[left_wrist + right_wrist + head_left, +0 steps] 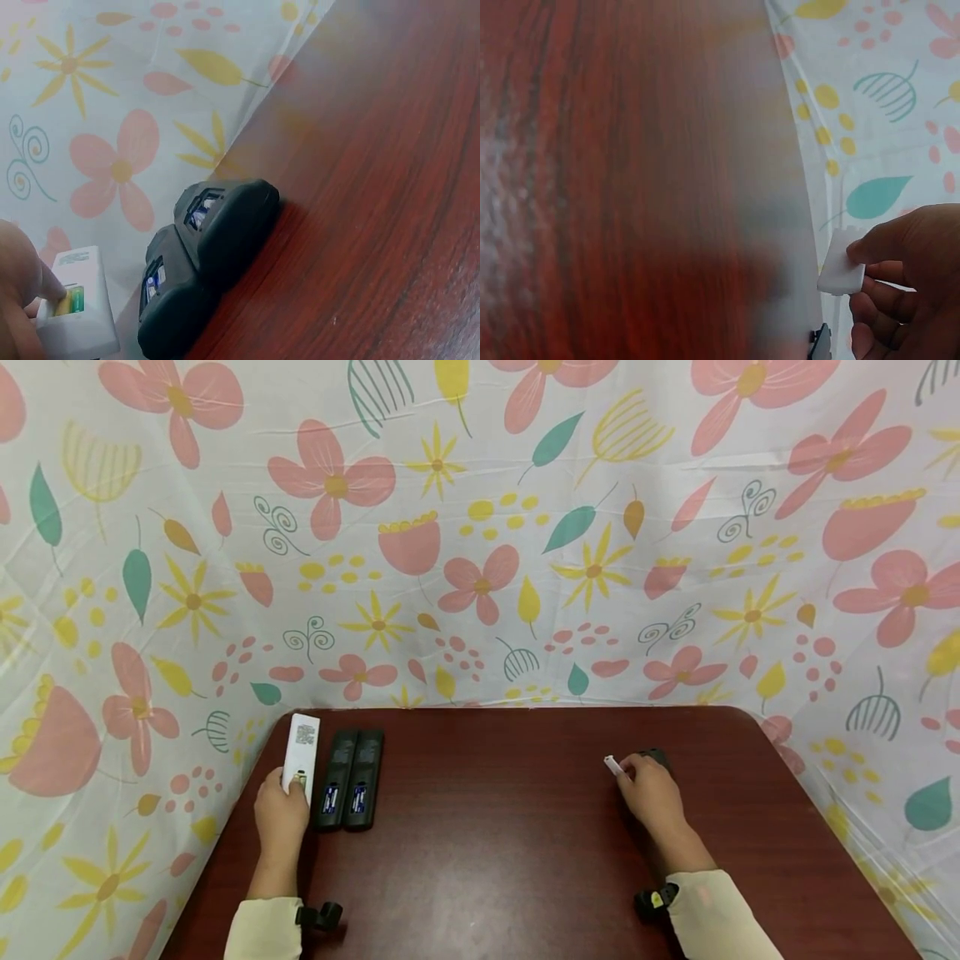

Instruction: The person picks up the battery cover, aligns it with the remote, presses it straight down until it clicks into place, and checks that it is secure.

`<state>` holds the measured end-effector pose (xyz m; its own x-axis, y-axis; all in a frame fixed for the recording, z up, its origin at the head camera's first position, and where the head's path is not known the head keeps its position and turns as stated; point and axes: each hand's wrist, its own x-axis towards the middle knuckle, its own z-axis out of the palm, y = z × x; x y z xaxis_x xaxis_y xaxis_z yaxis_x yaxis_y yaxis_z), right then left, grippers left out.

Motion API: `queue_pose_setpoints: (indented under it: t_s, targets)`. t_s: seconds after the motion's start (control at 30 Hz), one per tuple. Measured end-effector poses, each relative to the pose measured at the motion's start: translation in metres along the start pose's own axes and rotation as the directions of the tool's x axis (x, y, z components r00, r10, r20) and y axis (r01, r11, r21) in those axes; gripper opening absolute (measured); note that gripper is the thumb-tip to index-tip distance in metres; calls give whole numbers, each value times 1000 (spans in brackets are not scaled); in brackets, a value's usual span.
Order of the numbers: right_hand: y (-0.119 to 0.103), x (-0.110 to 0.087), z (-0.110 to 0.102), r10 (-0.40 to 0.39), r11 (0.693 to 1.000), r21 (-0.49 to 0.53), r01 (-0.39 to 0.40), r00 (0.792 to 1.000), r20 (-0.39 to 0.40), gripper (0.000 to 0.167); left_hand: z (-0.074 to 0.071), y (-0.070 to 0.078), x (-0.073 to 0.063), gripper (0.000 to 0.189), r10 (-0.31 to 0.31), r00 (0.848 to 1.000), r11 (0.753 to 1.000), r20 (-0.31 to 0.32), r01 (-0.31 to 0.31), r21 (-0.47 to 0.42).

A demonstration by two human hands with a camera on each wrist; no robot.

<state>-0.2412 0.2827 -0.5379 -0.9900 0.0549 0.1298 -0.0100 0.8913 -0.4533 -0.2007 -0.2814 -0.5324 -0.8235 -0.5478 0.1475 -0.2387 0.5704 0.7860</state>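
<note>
White remote near table's far left corner, gripped in left hand; white cover pinched in right hand, toward right edge

The head camera is facing forward and down over the glossy red-brown wooden table; both nearer wrist cameras are sharing its white flower-printed cloth.

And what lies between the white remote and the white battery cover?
Two black remotes lie next to the white remote; from them across to the white battery cover, the wood-grain tabletop is bare. The head view shows this.
</note>
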Motion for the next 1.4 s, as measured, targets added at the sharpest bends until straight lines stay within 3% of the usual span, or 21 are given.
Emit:
queue_pose_setpoints:
  t_s: [0.5,1.4]
  targets:
    - [-6,-5,3,-27,999,43,29,999,-37,21,6,11,-5,45,21,1000,1000,-17,-22,-18]
    - [-20,-9,14,-47,993,99,59,992,-117,16,18,24,-17,45,28,999,997,21,-27,-72]
